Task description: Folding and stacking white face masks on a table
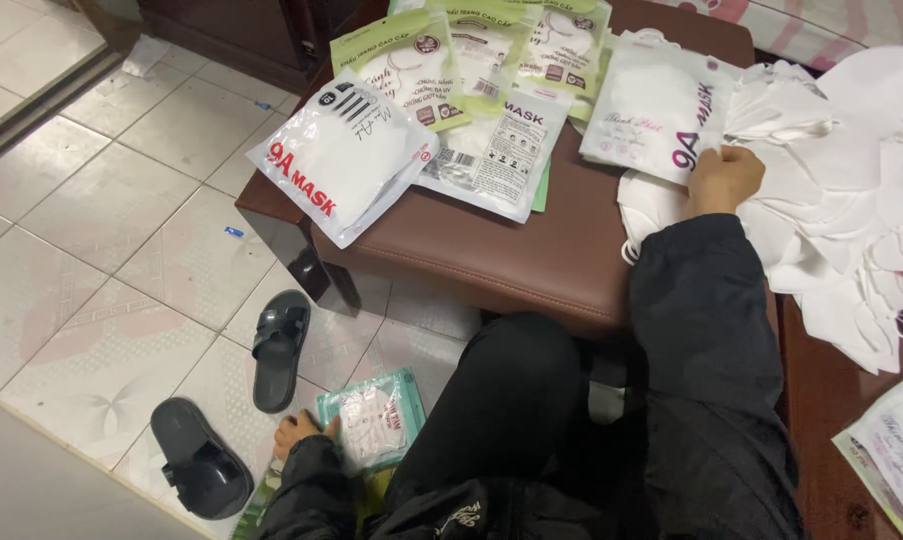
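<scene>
On the far left, two dark sandals [242, 400] lie apart on the pale floor tiles [92, 230]. Just to the right of them, low down by the person's knee, the left hand [300, 432] reaches to the floor. Its fingers [324, 428] rest on the left edge of a small green-edged pack of masks [374, 418]. The pack lies flat on the tiles, and its long side runs up and away from the hand, tilted a little to the right. So the pack sits right of the fingers, touching them. I cannot tell if the fingers pinch it or only press on it, because the dark sleeve hides most of the hand.

Next comes a brown padded stool [492, 250]. Flat packs of masks [442, 110] are spread across its top, some white, some with green tops.

Further right, the right hand [722, 180] is up on the stool. Its fingers are curled in and close together, at the lower right corner of a white mask pack with pink letters [652, 100]. That pack lies up and to the left of the hand. Beside and under the hand is a big heap of loose white masks [852, 200], going off to the right.

The left hand is nearest the floor pack; the right hand is well apart from it.
</scene>
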